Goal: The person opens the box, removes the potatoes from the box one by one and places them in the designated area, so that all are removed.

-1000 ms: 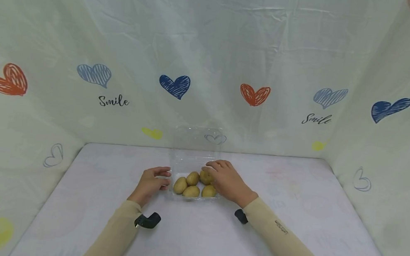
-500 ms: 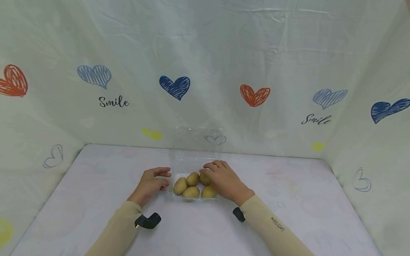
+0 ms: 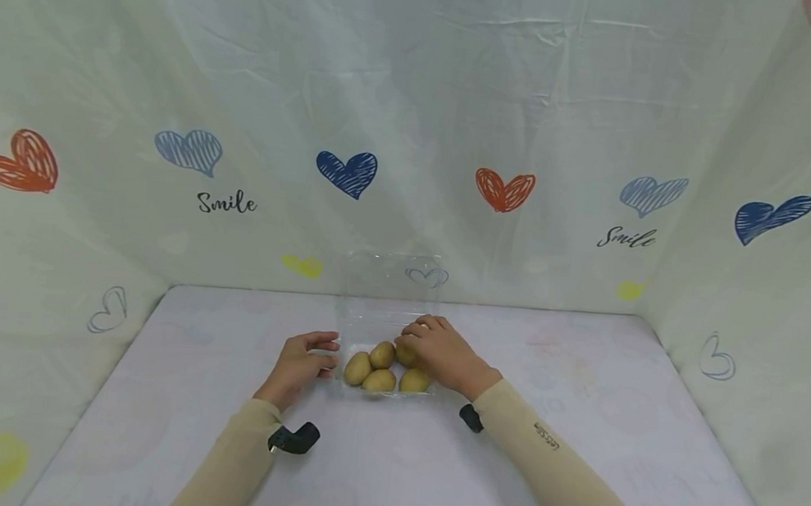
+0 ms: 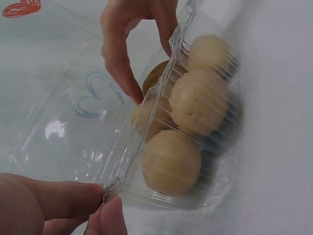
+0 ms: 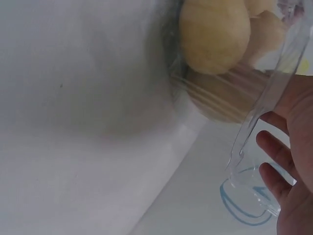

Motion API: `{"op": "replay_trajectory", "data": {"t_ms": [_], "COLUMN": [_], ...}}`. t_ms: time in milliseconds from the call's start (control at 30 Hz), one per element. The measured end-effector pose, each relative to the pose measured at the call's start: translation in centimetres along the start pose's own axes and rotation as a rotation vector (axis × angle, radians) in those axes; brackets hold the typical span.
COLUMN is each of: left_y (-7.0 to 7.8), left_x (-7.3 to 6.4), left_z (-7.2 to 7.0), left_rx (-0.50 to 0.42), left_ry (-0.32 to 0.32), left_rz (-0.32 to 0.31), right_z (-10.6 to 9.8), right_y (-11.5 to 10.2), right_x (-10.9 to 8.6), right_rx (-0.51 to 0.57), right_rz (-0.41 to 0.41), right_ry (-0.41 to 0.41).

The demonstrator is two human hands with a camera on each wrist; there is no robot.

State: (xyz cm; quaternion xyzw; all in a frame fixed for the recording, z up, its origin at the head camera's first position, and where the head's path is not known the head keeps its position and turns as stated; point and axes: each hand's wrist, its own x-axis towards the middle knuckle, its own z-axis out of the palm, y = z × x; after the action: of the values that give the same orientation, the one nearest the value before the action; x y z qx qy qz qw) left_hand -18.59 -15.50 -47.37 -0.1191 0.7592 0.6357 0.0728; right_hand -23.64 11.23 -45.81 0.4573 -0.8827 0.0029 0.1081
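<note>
A clear plastic clamshell box (image 3: 346, 393) stands on the table with its lid (image 3: 380, 279) raised at the back. Several yellow potatoes (image 3: 379, 380) lie inside, visible through the ribbed wall in the left wrist view. My left hand (image 3: 295, 367) pinches the box's rim (image 4: 112, 178) at its left corner between thumb and fingers. From the right, my right hand (image 3: 445, 356) reaches over the rim, its fingers around the back right potato (image 3: 404, 356). That potato is partly hidden by the hand. Another potato (image 3: 413, 381) lies in front of it.
The table (image 3: 381, 481) has a pale cloth cover. A white curtain (image 3: 423, 82) printed with hearts rises behind it and at both sides. Dark wrist cameras (image 3: 294, 437) sit at both sleeves.
My right hand and forearm have shifted slightly left, the potato under the fingers moving slightly with them. The left hand keeps its place at the box corner.
</note>
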Motion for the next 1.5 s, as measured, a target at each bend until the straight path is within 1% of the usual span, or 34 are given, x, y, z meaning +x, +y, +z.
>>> {"op": "replay_trajectory", "data": {"t_ms": [167, 300, 400, 500, 633, 800, 900, 1300, 1500], "left_y": [0.0, 0.2, 0.3, 0.4, 0.4, 0.4, 0.5, 0.7, 0.5], "left_x": [-0.1, -0.3, -0.5, -0.5, -0.5, -0.5, -0.4, -0.6, -0.7], "left_z": [0.0, 0.0, 0.1, 0.1, 0.2, 0.2, 0.3, 0.3, 0.2], "left_rx": [0.004, 0.008, 0.01, 0.011, 0.015, 0.014, 0.013, 0.018, 0.019], "left_ry": [0.0, -0.004, -0.005, -0.002, 0.0, 0.0, 0.0, 0.007, 0.011], "left_rz": [0.006, 0.011, 0.006, 0.006, 0.017, 0.015, 0.007, -0.005, 0.007], "right_z": [-0.1, -0.4, -0.5, -0.5, -0.5, -0.6, -0.6, -1.6, -2.1], "right_y": [0.4, 0.6, 0.7, 0.8, 0.8, 0.9, 1.1, 0.9, 0.6], "right_x": [0.0, 0.2, 0.4, 0.8, 1.2, 1.3, 1.2, -0.5, -1.4], "right_rx": [-0.027, -0.009, 0.008, 0.014, 0.011, -0.049, -0.068, -0.015, 0.026], "right_rz": [-0.029, -0.055, -0.067, -0.071, -0.073, -0.096, -0.115, -0.122, -0.146], "right_ry": [-0.028, -0.052, -0.085, -0.121, -0.142, -0.124, -0.107, -0.016, 0.072]}}
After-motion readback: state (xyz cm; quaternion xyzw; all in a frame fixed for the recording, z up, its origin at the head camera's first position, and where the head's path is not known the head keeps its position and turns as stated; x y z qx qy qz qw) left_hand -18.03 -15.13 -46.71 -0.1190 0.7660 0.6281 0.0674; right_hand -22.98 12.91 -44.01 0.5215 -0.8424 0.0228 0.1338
